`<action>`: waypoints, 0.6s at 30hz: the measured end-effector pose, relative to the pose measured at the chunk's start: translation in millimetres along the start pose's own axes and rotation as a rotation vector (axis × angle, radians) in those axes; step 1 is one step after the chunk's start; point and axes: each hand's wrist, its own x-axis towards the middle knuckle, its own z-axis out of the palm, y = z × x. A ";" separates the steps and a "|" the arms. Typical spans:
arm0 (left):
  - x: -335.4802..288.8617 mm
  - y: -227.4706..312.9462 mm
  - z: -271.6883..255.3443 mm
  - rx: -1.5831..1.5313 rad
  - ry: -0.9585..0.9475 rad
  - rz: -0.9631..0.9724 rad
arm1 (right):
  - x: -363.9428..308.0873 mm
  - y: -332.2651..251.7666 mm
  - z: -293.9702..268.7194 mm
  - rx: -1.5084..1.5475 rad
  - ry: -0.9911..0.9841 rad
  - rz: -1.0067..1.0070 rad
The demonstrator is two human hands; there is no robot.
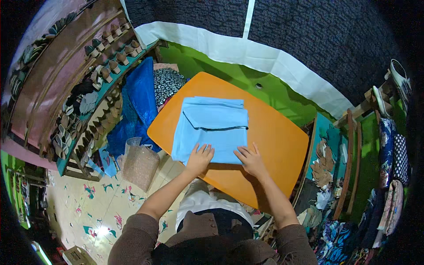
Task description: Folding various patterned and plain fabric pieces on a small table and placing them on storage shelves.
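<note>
A folded light-blue cloth [216, 141] lies on the orange tabletop [278, 150], with several layers showing at its far edge. A dark line, like a gap or a cord, runs across its upper layer. On its near left corner my left hand [201, 157] rests flat, fingers spread. My right hand [251, 160] lies at the near right corner, its fingers stretched out and the thumb side touching the cloth's edge. Neither hand grips anything.
Left of the table stand racks of shoes [114, 66], a blue plastic sheet [139, 88] and a clear bag [140, 165] with brown contents. Scraps [90, 232] litter the tiled floor. To the right, a shelf [324, 128] holds cut pieces and fabrics [335, 238].
</note>
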 end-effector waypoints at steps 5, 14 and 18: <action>11.4 -13.1 -98.0 -0.285 -0.239 -0.040 | 12.6 0.5 -71.9 0.523 0.036 -0.056; 94.0 -63.4 -209.4 -0.741 -0.090 0.061 | 81.5 16.0 -151.3 1.473 0.301 0.352; 142.9 -61.1 -192.9 -0.362 -0.294 -0.176 | 95.6 57.9 -92.5 1.574 0.420 0.614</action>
